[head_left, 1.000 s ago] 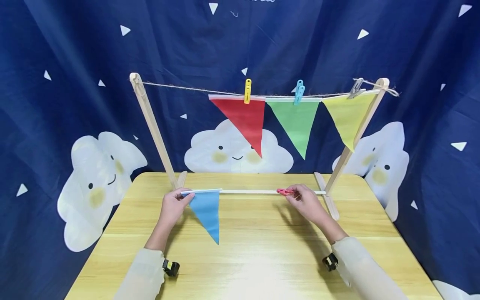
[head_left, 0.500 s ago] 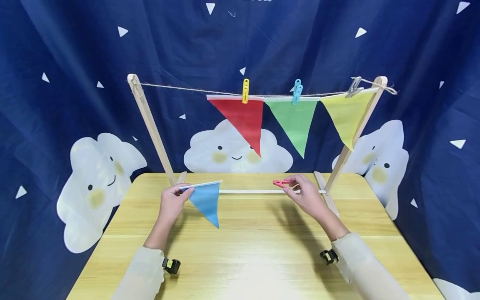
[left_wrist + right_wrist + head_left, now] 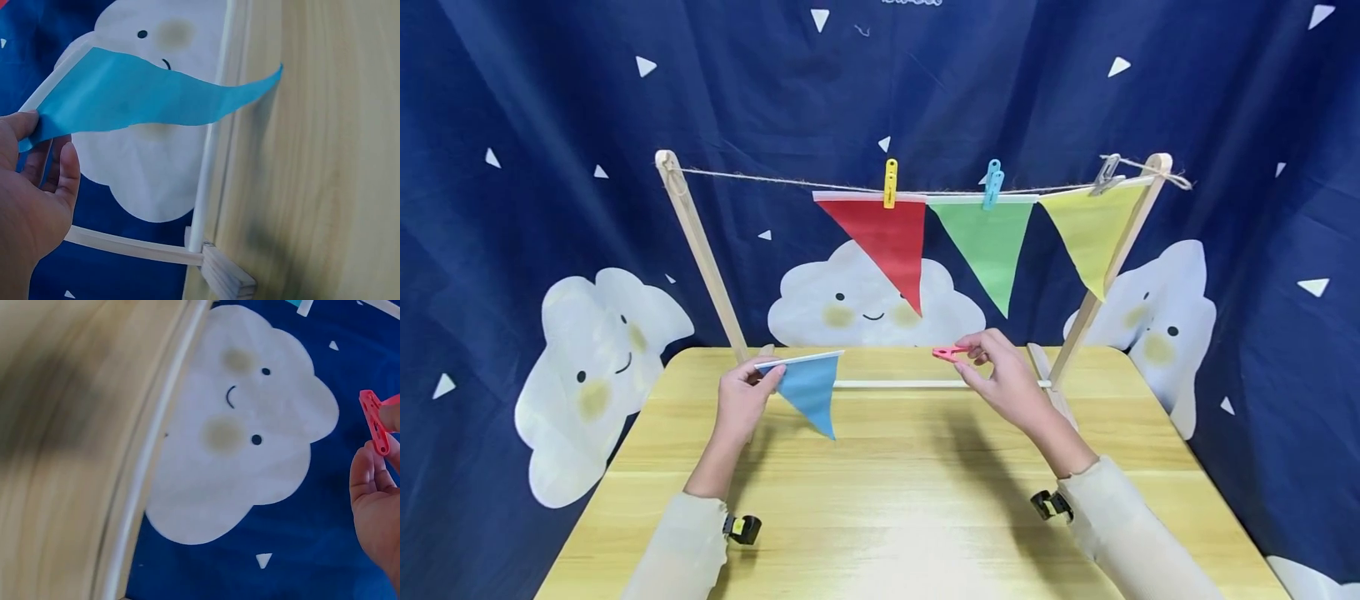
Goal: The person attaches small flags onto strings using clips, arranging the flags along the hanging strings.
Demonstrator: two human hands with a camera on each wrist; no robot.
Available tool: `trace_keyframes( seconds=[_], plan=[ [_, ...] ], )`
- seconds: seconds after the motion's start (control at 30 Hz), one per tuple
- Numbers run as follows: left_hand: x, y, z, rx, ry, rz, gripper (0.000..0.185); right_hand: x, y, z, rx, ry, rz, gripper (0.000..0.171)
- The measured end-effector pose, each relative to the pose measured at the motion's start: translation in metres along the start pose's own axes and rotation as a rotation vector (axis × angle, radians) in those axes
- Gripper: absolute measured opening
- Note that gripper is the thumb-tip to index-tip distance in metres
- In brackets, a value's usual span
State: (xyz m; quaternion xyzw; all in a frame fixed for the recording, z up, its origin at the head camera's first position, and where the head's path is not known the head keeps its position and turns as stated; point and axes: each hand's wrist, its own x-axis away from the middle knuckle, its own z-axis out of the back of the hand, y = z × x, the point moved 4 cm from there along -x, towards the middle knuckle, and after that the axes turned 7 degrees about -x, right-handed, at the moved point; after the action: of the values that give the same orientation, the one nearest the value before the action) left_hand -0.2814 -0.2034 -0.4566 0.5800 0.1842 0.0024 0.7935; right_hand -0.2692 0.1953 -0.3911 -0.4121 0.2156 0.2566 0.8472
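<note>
Dark blue cloth [image 3: 512, 100] printed with white clouds and triangles hangs behind a light wooden table [image 3: 895, 517]. On the table stands a wooden frame [image 3: 700, 250] with a twine line [image 3: 760, 177] strung between its two slanted posts. Three flags hang from the line: red flag [image 3: 883, 242] under a yellow peg [image 3: 891, 182], green flag [image 3: 990, 246] under a blue peg [image 3: 992, 183], yellow flag [image 3: 1090, 233] under a grey clip [image 3: 1107, 173]. The frame's low crossbar [image 3: 895, 384] lies between the hands and the backdrop.

Left hand [image 3: 741, 404] pinches the top corner of the blue flag [image 3: 808, 392], held above the table, well below the line. Right hand [image 3: 1007, 379] pinches a pink clothespin [image 3: 951, 353] above the crossbar.

Left wrist view: blue flag [image 3: 144, 94] with its white hem, thumb on its corner, plus the frame's foot [image 3: 228, 278]. Right wrist view: pink clothespin [image 3: 375, 422] at the fingertips, blurred table edge.
</note>
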Motion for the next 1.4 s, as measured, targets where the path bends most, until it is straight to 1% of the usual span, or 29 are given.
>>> trace_keyframes(
  seconds=[0.1,0.23,0.33,0.47,0.63,0.8,1.0,1.1,1.2,1.3,1.4],
  plan=[
    [-0.001,0.006,0.000,0.021,0.014,0.004,0.021,-0.005,-0.006,0.002,-0.006,0.037,0.036,0.030],
    [-0.004,0.017,0.001,0.048,0.028,-0.007,0.021,-0.014,-0.015,0.005,-0.027,0.068,0.059,0.031],
    [-0.007,0.026,0.003,0.069,0.030,-0.024,0.020,-0.022,-0.024,0.008,-0.048,0.065,0.068,0.031],
    [-0.010,0.035,0.007,0.072,0.032,-0.046,0.020,-0.032,-0.036,0.011,-0.061,0.059,0.083,0.031],
    [-0.014,0.041,0.012,0.099,0.040,-0.038,0.022,-0.044,-0.046,0.015,-0.094,0.066,0.075,0.032],
    [-0.015,0.049,0.015,0.130,0.055,-0.026,0.023,-0.052,-0.051,0.016,-0.111,0.077,0.052,0.035],
    [-0.020,0.060,0.018,0.164,0.084,-0.031,0.023,-0.062,-0.059,0.019,-0.121,0.110,0.071,0.034],
    [-0.022,0.065,0.019,0.179,0.092,-0.031,0.022,-0.068,-0.065,0.021,-0.126,0.104,0.083,0.034],
    [-0.025,0.070,0.019,0.171,0.095,-0.027,0.019,-0.074,-0.071,0.023,-0.141,0.091,0.081,0.035],
    [-0.027,0.075,0.020,0.175,0.098,-0.010,0.016,-0.081,-0.076,0.026,-0.162,0.081,0.074,0.037],
    [-0.030,0.080,0.021,0.177,0.096,0.015,0.016,-0.089,-0.082,0.028,-0.187,0.081,0.088,0.038]
  ],
)
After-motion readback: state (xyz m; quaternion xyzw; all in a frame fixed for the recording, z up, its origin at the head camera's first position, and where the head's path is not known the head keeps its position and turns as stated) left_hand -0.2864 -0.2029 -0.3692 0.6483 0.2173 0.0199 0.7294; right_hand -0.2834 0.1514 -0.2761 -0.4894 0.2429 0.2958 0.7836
